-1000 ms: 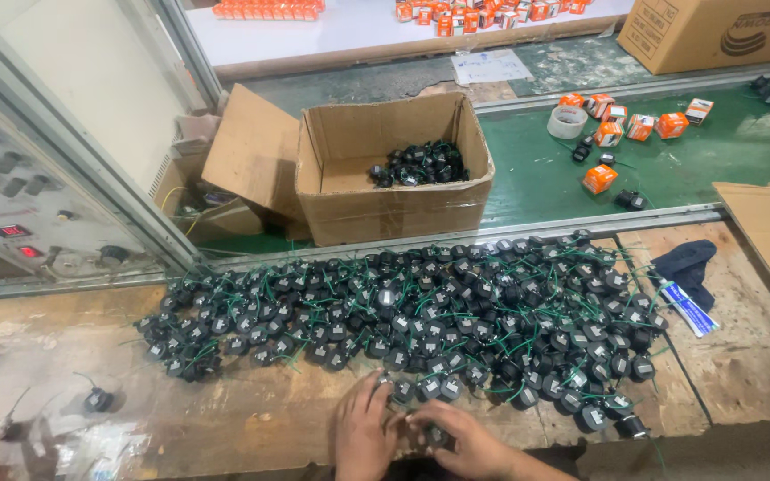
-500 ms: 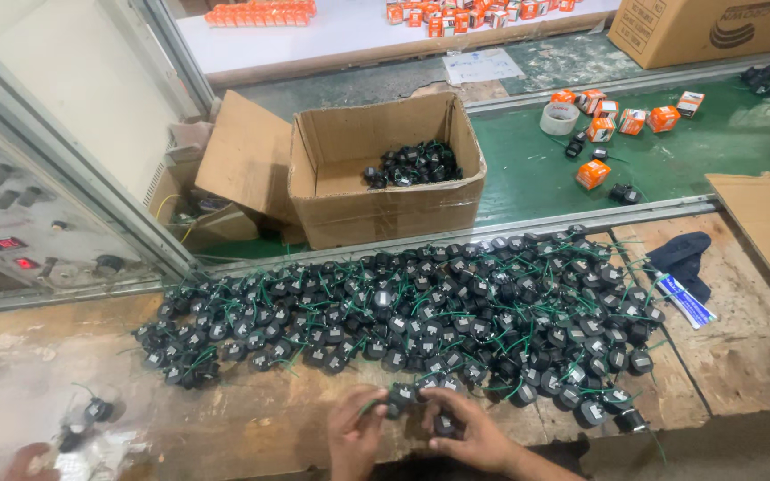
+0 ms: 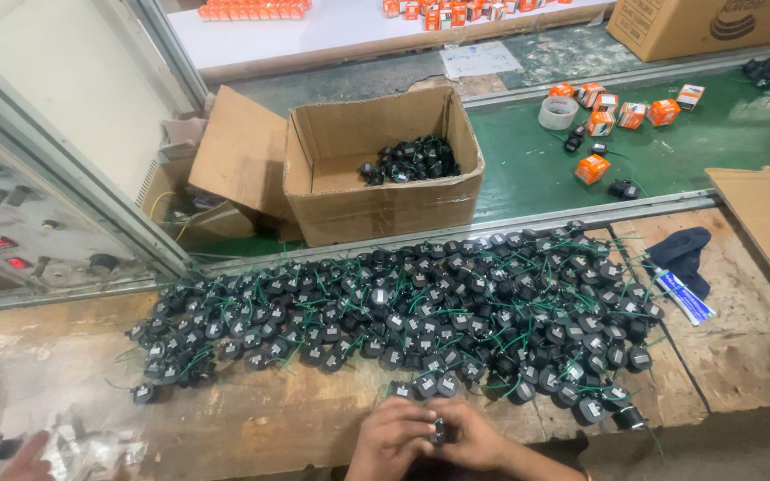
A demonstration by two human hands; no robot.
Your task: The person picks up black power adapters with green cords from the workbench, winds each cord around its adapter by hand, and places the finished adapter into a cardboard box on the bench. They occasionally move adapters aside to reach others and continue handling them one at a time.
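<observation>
A worn wooden workbench (image 3: 296, 428) runs across the room, and most of it is covered by a wide heap of small black round parts with green wires (image 3: 403, 312). Behind the heap, on the green surface, sits an open cardboard box (image 3: 376, 191) with more of the same black pieces piled in its far corner. Small orange boxes (image 3: 621, 111) and a roll of tape (image 3: 558, 111) lie further right. At the near edge of the bench the left hand (image 3: 391, 438) and the right hand (image 3: 474, 438) are pressed together, both sets of fingers pinching one small black part (image 3: 438, 433) between them, just below the heap.
</observation>
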